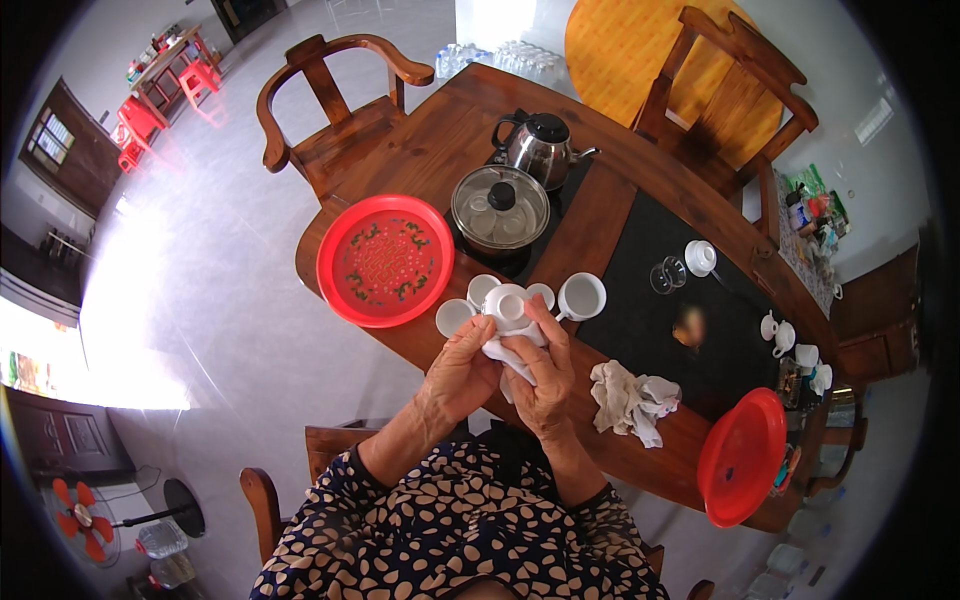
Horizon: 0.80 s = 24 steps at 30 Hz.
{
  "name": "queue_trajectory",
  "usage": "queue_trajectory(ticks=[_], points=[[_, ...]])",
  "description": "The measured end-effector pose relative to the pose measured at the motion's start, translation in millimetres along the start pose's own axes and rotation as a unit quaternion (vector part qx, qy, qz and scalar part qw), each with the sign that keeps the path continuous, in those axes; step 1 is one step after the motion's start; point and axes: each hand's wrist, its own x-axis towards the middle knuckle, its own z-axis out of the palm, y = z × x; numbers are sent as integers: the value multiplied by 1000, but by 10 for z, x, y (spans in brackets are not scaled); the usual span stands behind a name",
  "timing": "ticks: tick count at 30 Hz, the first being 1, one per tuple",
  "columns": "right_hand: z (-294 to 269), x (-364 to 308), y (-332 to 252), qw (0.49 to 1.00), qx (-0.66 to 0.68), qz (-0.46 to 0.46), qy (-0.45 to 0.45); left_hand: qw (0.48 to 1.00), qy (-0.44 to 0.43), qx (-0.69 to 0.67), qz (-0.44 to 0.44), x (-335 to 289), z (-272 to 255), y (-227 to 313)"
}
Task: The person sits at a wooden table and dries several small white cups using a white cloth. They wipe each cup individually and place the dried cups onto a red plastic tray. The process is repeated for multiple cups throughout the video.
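Over the near edge of the wooden table, both my hands are closed around a small white cup [508, 306], tipped so its ringed base faces up. My left hand [458, 372] grips its left side between thumb and fingers. A white cloth [515, 352] is bunched against the cup, pressed there by my right hand [543, 382], whose fingertips also touch the cup. Just beyond stand a white cup [454, 318] and two more, partly covered by my hands and the held cup. A larger white pitcher [583, 297] is to their right.
A red patterned basin [385, 262] sits left, beside a glass-lidded pot [500, 208] and steel kettle [540, 150]. Crumpled cloths [632, 398] lie right of my hands; farther right are a red tray [742, 458], a white lidded bowl [700, 258] and glass cups [667, 274].
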Motion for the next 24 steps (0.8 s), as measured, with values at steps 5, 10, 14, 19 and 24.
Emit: queue_trajectory(ticks=[5, 10, 14, 19, 24], points=[[-20, 83, -62, 997, 36, 64, 35, 1000, -21, -1, 3, -13, -120, -30], [-47, 219, -64, 990, 67, 109, 51, 999, -26, 14, 11, -3, -151, -48], [-80, 226, -31, 962, 138, 230, 55, 998, -48, 49, 13, -11, -152, -32], [-158, 254, -146, 995, 24, 86, -32, 994, -75, 50, 59, 46, -218, 8], [-108, 162, -61, 980, 132, 148, 30, 983, -115, 109, 94, 57, -235, 11]])
